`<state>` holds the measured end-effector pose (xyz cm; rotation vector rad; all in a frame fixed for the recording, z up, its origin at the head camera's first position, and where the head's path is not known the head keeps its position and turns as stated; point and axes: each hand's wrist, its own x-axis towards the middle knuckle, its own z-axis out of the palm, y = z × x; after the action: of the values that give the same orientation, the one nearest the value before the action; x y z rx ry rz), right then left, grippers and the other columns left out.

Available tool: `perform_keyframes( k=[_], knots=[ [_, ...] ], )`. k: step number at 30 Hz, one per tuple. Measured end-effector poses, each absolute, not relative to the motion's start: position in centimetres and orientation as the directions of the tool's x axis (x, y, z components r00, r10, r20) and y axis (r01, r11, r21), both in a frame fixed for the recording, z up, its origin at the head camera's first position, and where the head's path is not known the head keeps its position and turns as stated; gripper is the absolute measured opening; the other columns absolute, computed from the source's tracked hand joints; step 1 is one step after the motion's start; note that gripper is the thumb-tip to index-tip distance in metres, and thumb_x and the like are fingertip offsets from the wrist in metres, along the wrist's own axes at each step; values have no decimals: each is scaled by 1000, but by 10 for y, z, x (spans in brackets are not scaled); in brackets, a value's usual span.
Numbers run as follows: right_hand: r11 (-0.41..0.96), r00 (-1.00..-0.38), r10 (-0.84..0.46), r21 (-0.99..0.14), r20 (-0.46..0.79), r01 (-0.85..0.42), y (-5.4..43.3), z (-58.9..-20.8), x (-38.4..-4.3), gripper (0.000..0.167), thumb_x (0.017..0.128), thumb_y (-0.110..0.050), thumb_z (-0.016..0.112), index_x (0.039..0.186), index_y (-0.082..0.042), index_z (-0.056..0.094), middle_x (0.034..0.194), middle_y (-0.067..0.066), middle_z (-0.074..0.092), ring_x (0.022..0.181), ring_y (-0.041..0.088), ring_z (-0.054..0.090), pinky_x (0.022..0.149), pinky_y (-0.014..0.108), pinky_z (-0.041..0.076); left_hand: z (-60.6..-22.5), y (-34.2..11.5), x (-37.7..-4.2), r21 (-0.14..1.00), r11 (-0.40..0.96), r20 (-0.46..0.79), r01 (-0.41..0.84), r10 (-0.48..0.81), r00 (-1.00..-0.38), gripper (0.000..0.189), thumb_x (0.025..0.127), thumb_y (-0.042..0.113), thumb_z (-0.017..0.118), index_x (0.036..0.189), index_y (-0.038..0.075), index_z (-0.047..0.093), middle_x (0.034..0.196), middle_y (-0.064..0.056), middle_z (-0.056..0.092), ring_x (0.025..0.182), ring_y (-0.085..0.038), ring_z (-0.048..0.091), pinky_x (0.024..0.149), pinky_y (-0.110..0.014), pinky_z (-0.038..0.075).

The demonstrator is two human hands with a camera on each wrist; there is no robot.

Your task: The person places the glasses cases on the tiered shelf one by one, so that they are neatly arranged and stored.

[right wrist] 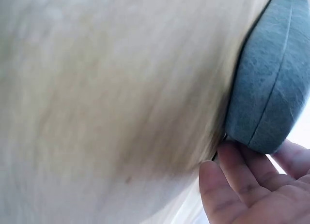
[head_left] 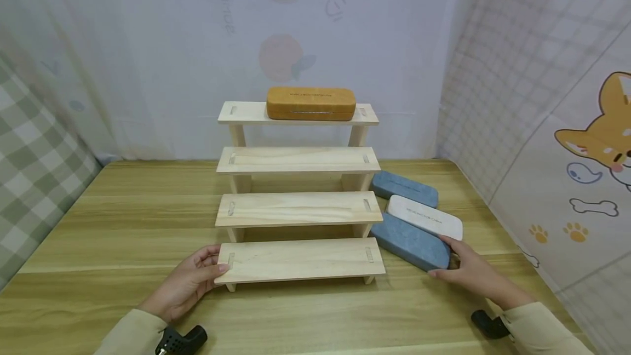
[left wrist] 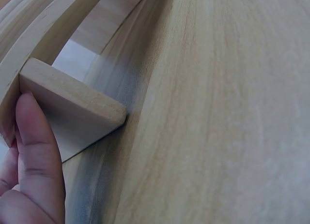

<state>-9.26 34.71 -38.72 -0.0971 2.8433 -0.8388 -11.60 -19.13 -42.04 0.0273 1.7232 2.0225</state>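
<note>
A wooden four-step display stand (head_left: pixel 300 259) stands mid-table. My left hand (head_left: pixel 189 281) pinches the left end of its lowest shelf, thumb on top; in the left wrist view a finger (left wrist: pixel 36 137) lies against the board beside a support leg (left wrist: pixel 72 98). At the right, my right hand (head_left: pixel 475 273) holds the near end of a blue glasses case (head_left: pixel 411 241), thumb and fingers around its corners. The right wrist view has fingertips (right wrist: pixel 235 158) touching that case's end (right wrist: pixel 264 88). Behind it lie a white glasses case (head_left: pixel 426 217) and another blue glasses case (head_left: pixel 405 188).
An orange-brown glasses case (head_left: pixel 310 104) sits on the top shelf. The three lower shelves show bare wood. White printed cloth (head_left: pixel 172 59) hangs behind the wooden table (head_left: pixel 123 212), with a patterned cloth (head_left: pixel 532 125) on the right and a checked one (head_left: pixel 34 169) on the left.
</note>
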Motion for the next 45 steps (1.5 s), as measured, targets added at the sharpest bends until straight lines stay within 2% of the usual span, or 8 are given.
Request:
perform_keyframes(
  k=[7, 13, 22, 32, 35, 40, 45],
  knots=[
    [810, -983, -122, -586, -141, -16, 344, -392, -94, 95, 78, -26, 80, 141, 18, 23, 138, 44, 27, 125, 59, 32, 95, 66, 35, -422, -191, -116, 936, -101, -276, -336, 380, -883, 62, 93, 4, 60, 140, -11, 22, 108, -2, 57, 97, -11, 60, 83, -26, 52],
    [817, -985, -110, -576, -135, -13, 340, -393, -99, 97, 75, -27, 82, 139, 19, 25, 139, 43, 28, 127, 57, 30, 98, 67, 32, -421, -193, -116, 936, -104, -276, -336, 377, -884, 60, 93, 5, 60, 139, -10, 24, 108, -1, 57, 97, -11, 60, 84, -25, 52],
    [835, -985, -113, -550, -127, -25, 339, -395, -102, 94, 73, -23, 84, 136, 20, 29, 136, 43, 33, 124, 56, 35, 97, 65, 34, -419, -192, -116, 936, -104, -277, -336, 372, -886, 62, 92, 6, 62, 138, -11, 25, 108, -2, 58, 97, -11, 60, 84, -25, 52],
    [817, -985, -45, -574, -167, 60, 337, -390, -101, 93, 74, -23, 83, 135, 18, 27, 135, 42, 32, 123, 54, 35, 96, 64, 36, -419, -191, -115, 944, -70, -277, -323, 366, -889, 64, 93, 7, 61, 139, -12, 21, 108, -3, 56, 98, -11, 59, 84, -26, 51],
    [811, -987, -24, -580, -161, 75, 336, -387, -101, 93, 73, -24, 83, 136, 16, 28, 135, 42, 34, 122, 53, 38, 94, 61, 40, -419, -191, -115, 943, -73, -277, -324, 364, -889, 62, 93, 7, 61, 138, -12, 22, 108, -3, 56, 97, -11, 59, 84, -26, 52],
    [784, -989, 1, -614, -150, 94, 339, -384, -99, 90, 73, -24, 84, 137, 11, 31, 133, 39, 39, 115, 49, 48, 85, 49, 49, -419, -191, -115, 943, -70, -279, -324, 363, -889, 62, 93, 7, 61, 138, -12, 22, 108, -3, 56, 97, -11, 59, 83, -26, 52],
    [744, -987, 20, -657, -160, 121, 347, -382, -97, 90, 74, -24, 83, 140, 6, 30, 136, 36, 37, 116, 50, 47, 81, 43, 50, -419, -191, -115, 944, -70, -277, -323, 367, -888, 63, 94, 7, 60, 139, -12, 21, 109, -3, 56, 98, -11, 59, 84, -26, 52]
  ],
)
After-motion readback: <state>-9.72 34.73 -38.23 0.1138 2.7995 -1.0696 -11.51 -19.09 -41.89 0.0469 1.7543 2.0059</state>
